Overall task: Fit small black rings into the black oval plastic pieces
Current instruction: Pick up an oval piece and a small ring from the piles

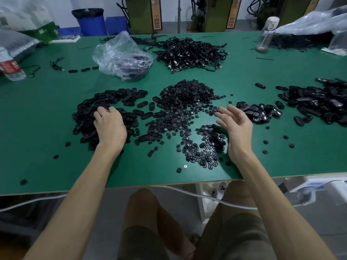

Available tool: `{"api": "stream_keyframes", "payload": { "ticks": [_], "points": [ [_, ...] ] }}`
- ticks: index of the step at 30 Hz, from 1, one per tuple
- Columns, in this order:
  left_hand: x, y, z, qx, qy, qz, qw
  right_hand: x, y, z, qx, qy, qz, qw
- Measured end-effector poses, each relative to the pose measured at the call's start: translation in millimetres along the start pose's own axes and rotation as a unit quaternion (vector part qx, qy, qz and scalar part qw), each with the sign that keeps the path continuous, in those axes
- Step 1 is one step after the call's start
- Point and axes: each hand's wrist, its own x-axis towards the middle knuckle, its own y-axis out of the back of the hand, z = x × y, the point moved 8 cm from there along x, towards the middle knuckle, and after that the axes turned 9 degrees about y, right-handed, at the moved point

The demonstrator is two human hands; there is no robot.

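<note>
Head view is looking down past the person's knees to the green table [56,166], and a near scatter of small black rings [204,145] is lying between the two forearms. The right hand [237,128] is hovering just beside and above that scatter, palm turned inward, fingers spread apart and holding nothing. The left hand [109,126] is reaching into the pile of black oval pieces [120,94], fingers bent down among them. The tips are buried, so I cannot tell whether one is pinched.

Moving further out, a big heap of rings [187,92] is sitting in the middle. To its right a small cluster of ovals [259,111] and a larger pile [319,102] are gathering, and they are looking to me like the fitted ones. If so, a fair share is done, but both supply piles are looking hefty, so plenty is left. Nothing is being joined right now; I'm reading this as the pick-up step.

At the back, a tangle of cables [191,53] and a clear plastic bag [122,55] are lying well apart from the work.
</note>
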Motion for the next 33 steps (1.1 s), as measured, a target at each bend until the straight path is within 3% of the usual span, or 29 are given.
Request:
{"api": "stream_keyframes", "payload": {
  "ticks": [6,10,13,17,20,30,33],
  "points": [
    [2.1,10.5,0.8,-0.116,-0.036,0.032,0.992,-0.7,-2.4,-1.0,-0.025,0.007,-0.021,0.999],
    [-10.9,21.0,26.6,-0.239,-0.084,0.026,0.967,-4.7,-15.5,-7.5,-0.119,0.054,-0.100,0.986],
    [-31.7,14.8,64.5,-0.366,-0.120,-0.067,0.921,-10.9,-35.4,-8.4,-0.225,0.092,-0.211,0.947],
    [-63.6,-5.9,112.8,-0.526,-0.146,-0.237,0.804,-20.1,-53.9,-3.6,-0.378,0.142,-0.313,0.860],
    [-78.4,-18.9,129.9,-0.541,-0.156,-0.276,0.779,-23.4,-61.2,0.2,-0.418,0.154,-0.343,0.827],
    [-79.8,-32.1,123.8,-0.560,-0.131,-0.272,0.772,-23.1,-63.4,-5.7,-0.407,0.174,-0.311,0.841],
    [-82.5,-34.6,126.1,-0.553,-0.138,-0.283,0.771,-18.8,-49.8,-14.8,-0.348,0.177,-0.237,0.890]
  ]
}}
